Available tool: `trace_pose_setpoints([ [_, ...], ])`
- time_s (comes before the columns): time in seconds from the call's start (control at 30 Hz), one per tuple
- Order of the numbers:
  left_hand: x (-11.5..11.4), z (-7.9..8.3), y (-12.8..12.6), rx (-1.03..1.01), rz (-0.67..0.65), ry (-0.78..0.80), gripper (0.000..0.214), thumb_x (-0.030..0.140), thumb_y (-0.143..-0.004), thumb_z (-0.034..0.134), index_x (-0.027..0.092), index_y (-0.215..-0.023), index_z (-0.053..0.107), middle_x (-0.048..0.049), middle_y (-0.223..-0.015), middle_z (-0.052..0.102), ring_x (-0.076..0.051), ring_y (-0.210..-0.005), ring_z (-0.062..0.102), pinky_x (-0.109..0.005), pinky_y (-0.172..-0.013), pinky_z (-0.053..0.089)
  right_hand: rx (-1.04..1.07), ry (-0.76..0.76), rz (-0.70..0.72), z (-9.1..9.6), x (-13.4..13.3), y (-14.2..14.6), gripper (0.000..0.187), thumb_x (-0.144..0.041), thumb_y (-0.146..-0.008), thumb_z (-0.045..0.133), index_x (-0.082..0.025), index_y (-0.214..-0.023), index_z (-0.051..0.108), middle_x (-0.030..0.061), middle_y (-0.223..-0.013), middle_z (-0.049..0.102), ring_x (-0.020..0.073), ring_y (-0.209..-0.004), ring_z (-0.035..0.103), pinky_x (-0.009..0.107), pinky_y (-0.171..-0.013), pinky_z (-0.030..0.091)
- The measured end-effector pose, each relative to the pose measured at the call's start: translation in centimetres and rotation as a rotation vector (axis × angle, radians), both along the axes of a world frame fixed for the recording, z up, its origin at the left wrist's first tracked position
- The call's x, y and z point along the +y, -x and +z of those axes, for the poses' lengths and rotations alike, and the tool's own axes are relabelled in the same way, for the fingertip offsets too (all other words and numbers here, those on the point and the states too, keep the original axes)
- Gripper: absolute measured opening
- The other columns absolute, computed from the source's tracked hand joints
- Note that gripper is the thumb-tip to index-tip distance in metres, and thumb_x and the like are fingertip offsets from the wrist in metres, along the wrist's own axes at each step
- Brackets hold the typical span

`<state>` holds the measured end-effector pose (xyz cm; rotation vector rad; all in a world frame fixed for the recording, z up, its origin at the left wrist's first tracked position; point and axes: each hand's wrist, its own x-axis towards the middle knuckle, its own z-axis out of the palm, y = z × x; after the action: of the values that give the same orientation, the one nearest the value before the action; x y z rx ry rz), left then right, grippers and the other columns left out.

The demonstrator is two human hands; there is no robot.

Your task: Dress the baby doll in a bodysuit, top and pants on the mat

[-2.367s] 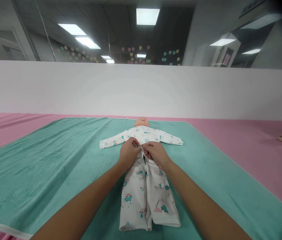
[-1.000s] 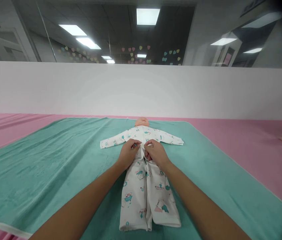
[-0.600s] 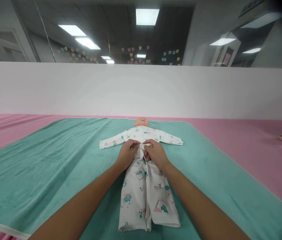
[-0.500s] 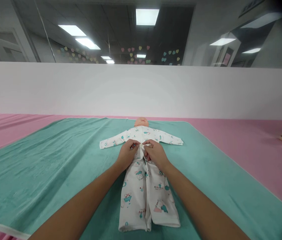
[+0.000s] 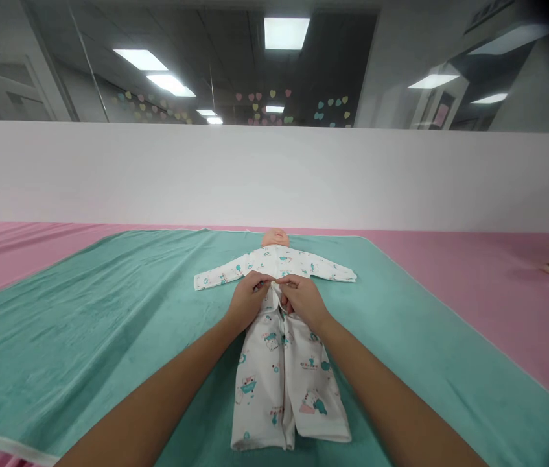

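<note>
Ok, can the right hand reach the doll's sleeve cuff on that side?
Probably yes: the right hand holds the white printed sleeper, and the cuff lies nearby on the teal blanket, nothing between.

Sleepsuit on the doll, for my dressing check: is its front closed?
Looks closed at the chest of the sleepsuit; lower, the left hand and right hand cover the front, so cannot tell there.

Even, bright light is cast from the rectangular ceiling panels (image 5: 286,34), and their glare is mirrored in the glass partition (image 5: 303,78). Only soft shadows are left on the teal blanket (image 5: 84,337). The printed sleepsuit (image 5: 274,383) is rendered sharply, while the frame edges are bowed by wide-angle distortion and the top right corner is darkened.
</note>
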<state>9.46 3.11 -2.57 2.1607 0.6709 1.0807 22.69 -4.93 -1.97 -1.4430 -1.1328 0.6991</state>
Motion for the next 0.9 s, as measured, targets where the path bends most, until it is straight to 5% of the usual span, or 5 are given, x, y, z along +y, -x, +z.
trace_pose_setpoints([
  [0.5,0.04,-0.22,-0.05,0.012,0.075,0.029,0.015,0.020,-0.080,0.049,0.020,-0.086,0.063,0.0010,-0.078,0.058,-0.013,-0.071,0.050,-0.026,-0.069,0.041,-0.014,-0.012,-0.028,-0.69,0.35,-0.17,0.017,-0.029,-0.075,0.047,-0.019,-0.083,0.058,-0.0038,-0.051,0.056,0.0078,-0.033,0.046,0.018,-0.034,0.036],
  [0.9,0.23,-0.03,-0.09,-0.002,0.011,0.010,0.022,0.018,-0.081,0.047,0.022,-0.091,0.066,-0.0014,-0.092,0.061,-0.015,-0.088,0.055,-0.029,-0.081,0.043,-0.043,-0.005,-0.025,-0.50,0.09,-0.03,0.014,-0.024,-0.072,0.045,-0.019,-0.074,0.058,-0.0037,-0.050,0.055,0.0079,-0.034,0.046,0.018,-0.035,0.037],
])
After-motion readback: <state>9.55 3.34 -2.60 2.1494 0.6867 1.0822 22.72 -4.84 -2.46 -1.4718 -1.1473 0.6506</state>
